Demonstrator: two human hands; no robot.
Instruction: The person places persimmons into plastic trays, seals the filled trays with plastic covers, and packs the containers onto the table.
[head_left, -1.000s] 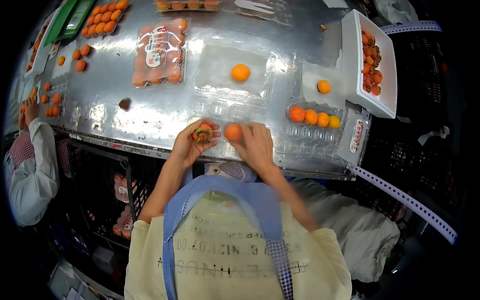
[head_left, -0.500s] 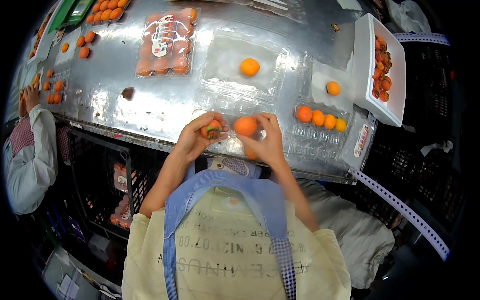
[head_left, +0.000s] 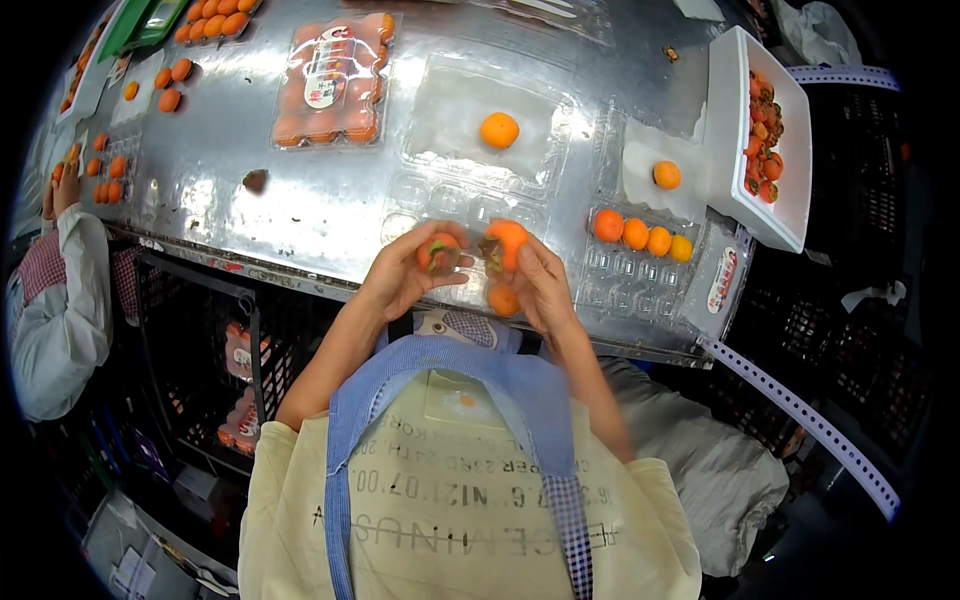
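Note:
My left hand (head_left: 405,272) holds an orange persimmon (head_left: 438,253) with its leafy top turned up. Close beside it, my right hand (head_left: 545,285) grips another persimmon (head_left: 508,243), whose leafy cap faces left. Just below that one, a third orange fruit (head_left: 503,298) sits in the near part of a clear plastic tray (head_left: 437,203). The tray's open lid (head_left: 430,120) lies beyond, with one orange fruit (head_left: 499,130) on it. To the right, a second clear tray (head_left: 625,278) has a row of several fruits (head_left: 635,234) along its far side.
A white foam box (head_left: 725,125) of persimmons stands at the right table edge. A closed, labelled fruit pack (head_left: 330,80) lies at the back left. At the far left, a co-worker's sleeve (head_left: 85,260) and hand reach to the table. Black crates (head_left: 200,350) stand below.
The third fruit now shows in the near tray, below my right hand. My right hand has turned its persimmon so the leafy cap shows. The view has shifted slightly.

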